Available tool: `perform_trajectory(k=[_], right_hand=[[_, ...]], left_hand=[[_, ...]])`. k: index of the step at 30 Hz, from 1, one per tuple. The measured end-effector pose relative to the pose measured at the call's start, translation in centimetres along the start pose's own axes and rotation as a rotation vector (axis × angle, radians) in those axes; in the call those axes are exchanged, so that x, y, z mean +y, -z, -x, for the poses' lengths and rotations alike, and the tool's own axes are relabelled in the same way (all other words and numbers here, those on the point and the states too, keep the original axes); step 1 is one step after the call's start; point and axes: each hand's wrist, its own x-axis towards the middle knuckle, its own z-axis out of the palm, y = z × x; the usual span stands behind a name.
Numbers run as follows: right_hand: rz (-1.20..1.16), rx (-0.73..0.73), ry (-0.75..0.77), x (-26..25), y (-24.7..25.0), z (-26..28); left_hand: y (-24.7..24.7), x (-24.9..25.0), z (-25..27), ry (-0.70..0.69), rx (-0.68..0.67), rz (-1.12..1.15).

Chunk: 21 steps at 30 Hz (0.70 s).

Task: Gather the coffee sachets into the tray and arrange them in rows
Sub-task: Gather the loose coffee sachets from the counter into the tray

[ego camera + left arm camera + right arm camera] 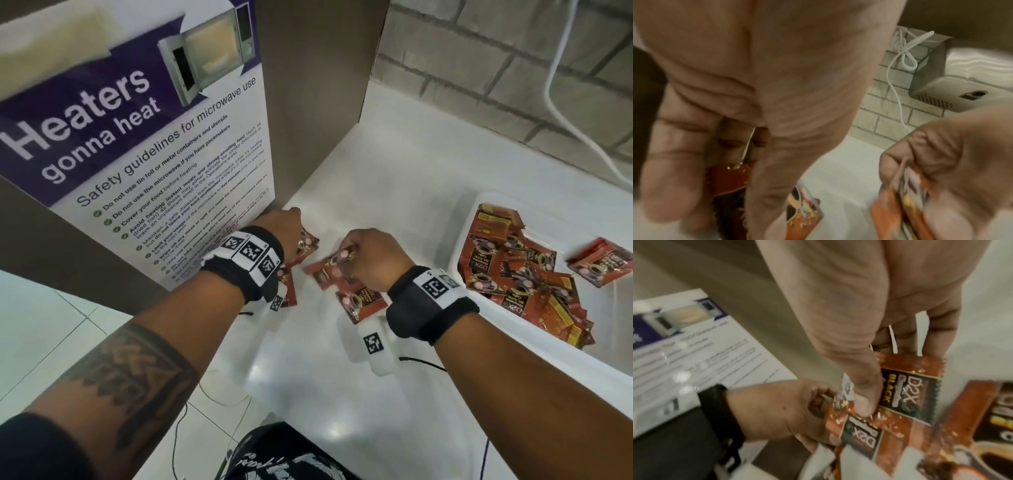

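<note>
White bench (394,178) runs under a brick wall, a microwave poster (137,137) at its left. Both hands work the loose coffee sachets (359,298) there: the left hand (286,228) pinches one, the right hand (371,253) grips another. Most already lie jumbled in the tray (459,226). Slick foil could slip from a thin pinch, and dropping more atop the heap would hinder rows.

White counter (394,178), grey brick wall (496,68)

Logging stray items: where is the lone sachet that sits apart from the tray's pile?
In the head view, the lone sachet is far right, seemingly resting on the far rim of the white tray, beyond the piled sachets.
</note>
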Motion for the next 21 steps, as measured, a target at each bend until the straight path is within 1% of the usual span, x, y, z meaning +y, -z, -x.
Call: perform_trajectory(k=[3, 5, 6, 8, 10, 12, 14, 16, 21], right_hand=[[-0.186, 0.074, 0.007, 0.2, 2.0, 0.7], [-0.212, 0.071, 0.027, 0.4, 3.2, 1.3], [-0.169, 0.045, 0.036, 0.6, 3.6, 1.7], [0.01, -0.042, 0.052, 0.9, 3.6, 2.6], [0.17, -0.133, 0.051, 1.2, 2.8, 3.4], [0.267, -0.199, 0.046, 1.8, 1.5, 3.9], [0.331, -0.212, 0.053, 2.4, 0.3, 3.7], [0.338, -0.197, 0.054, 2.8, -0.4, 3.4], [0.394, -0.171, 0.038, 3.2, -0.8, 2.5]], left_hand=[[0.3, 0.3, -0.2, 0.011, -0.006, -0.093], [0.4, 0.3, -0.2, 0.008, -0.031, -0.151], [0.4, 0.3, -0.2, 0.002, -0.039, -0.174], [0.5, 0.4, -0.2, -0.003, -0.041, -0.201], [0.5, 0.4, -0.2, -0.017, -0.035, -0.209], [0.7, 0.5, -0.1, -0.036, -0.029, -0.2], [1.0, 0.5, 0.1, -0.045, -0.005, -0.172], [1.3, 0.4, 0.3, -0.045, 0.039, -0.141], [2.8, -0.1, 2.6, -0.038, 0.214, -0.053]])
